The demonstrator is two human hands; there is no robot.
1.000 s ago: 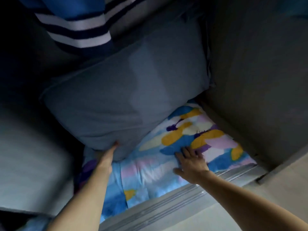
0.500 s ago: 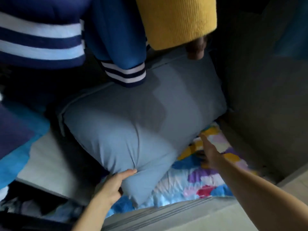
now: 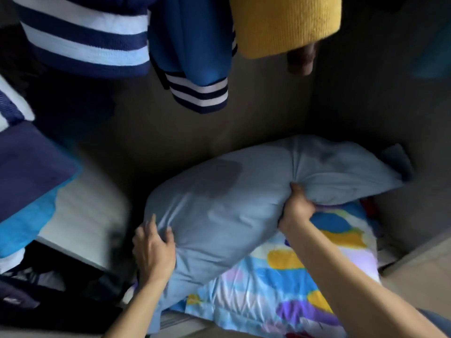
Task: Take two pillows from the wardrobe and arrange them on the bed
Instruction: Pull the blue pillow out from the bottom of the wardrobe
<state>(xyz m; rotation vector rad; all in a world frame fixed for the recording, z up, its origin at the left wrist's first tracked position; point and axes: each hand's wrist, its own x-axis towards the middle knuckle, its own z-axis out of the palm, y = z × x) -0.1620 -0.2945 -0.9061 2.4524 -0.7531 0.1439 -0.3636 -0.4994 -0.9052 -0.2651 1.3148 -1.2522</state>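
Note:
A plain grey-blue pillow (image 3: 227, 206) lies tilted on the wardrobe floor, on top of a second pillow (image 3: 292, 289) with a bright blue, yellow and purple print. My left hand (image 3: 153, 252) grips the grey pillow's lower left corner. My right hand (image 3: 296, 206) is bunched into the fabric along its near edge, right of the middle. The grey pillow covers the far part of the patterned one.
Clothes hang above: a blue-and-white striped top (image 3: 83, 42), a blue sleeve (image 3: 195, 76) and a yellow knit garment (image 3: 285, 23). Folded dark and blue textiles (image 3: 31, 181) lie at the left. The wardrobe's side wall (image 3: 380, 98) stands at the right, its sill (image 3: 415, 272) near me.
My right hand left the patterned pillow and took hold of the grey pillow's edge. The grey pillow has come down and toward me, and my left hand has closed on its corner.

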